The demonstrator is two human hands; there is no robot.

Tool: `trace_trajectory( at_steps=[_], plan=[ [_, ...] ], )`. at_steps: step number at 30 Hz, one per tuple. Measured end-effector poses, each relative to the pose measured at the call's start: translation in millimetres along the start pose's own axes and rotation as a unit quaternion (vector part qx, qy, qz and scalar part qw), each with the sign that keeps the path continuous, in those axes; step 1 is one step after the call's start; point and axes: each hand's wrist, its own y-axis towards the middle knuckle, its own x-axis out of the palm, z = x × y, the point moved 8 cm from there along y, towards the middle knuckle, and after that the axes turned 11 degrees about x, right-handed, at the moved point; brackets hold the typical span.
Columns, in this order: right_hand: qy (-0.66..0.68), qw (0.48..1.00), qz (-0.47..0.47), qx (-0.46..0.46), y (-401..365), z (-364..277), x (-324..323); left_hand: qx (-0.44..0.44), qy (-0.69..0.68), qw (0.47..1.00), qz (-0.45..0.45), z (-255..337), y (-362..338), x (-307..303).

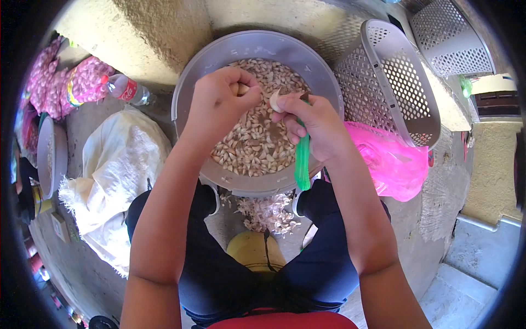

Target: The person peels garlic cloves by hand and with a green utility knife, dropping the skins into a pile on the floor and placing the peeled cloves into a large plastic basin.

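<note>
Above a wide grey basin [183, 82], my left hand [219, 101] is closed around a few pale garlic cloves [239, 89] that show between thumb and fingers. To its right, my right hand [320, 123] pinches a single garlic clove [275, 102]. That hand also grips what looks like a small knife [302, 159], with a long green handle hanging below the palm and a dark tip by the thumb. Many loose garlic cloves [249, 148] cover the bottom of the basin under both hands.
Garlic skins [268, 213] lie on the floor between my knees. A white sack [118, 159] and a cola bottle [127, 89] are at left, near pink net bags [90, 79]. At right stand a perforated grey basket [392, 82] and a pink plastic bag [394, 164].
</note>
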Motion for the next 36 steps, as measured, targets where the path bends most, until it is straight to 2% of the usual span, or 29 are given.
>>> trace_trajectory(
  at_steps=[2, 5, 11, 14, 17, 23, 26, 32, 36],
  plan=[
    [0.025, 0.999, -0.019, 0.018, -2, 1, 5, -0.067, -0.062, 0.996, -0.012, -3, -1, 1],
    [0.026, 0.996, -0.076, 0.046, -2, 3, 11, -0.063, -0.127, 0.989, -0.03, -8, -1, 7],
    [0.014, 0.99, -0.117, 0.071, -4, 6, 16, -0.107, -0.225, 0.964, -0.097, -4, -6, 16],
    [0.026, 0.99, -0.123, 0.062, -4, 5, 15, -0.108, -0.195, 0.964, -0.148, -5, -10, 21],
    [0.032, 0.991, -0.116, 0.056, -4, 6, 13, -0.101, -0.154, 0.969, -0.162, -1, -12, 22],
    [0.026, 0.978, -0.184, 0.094, -8, 9, 18, -0.116, -0.263, 0.941, -0.181, -2, -14, 29],
    [0.04, 0.98, -0.174, 0.086, -9, 6, 16, -0.102, -0.276, 0.941, -0.168, 3, -13, 29],
    [0.039, 0.997, -0.048, -0.038, -7, -11, 5, -0.08, -0.267, 0.955, -0.1, -7, -6, 19],
    [0.03, 0.996, -0.068, -0.045, -7, -9, 7, -0.108, -0.298, 0.942, -0.107, -10, -8, 20]
  ],
)
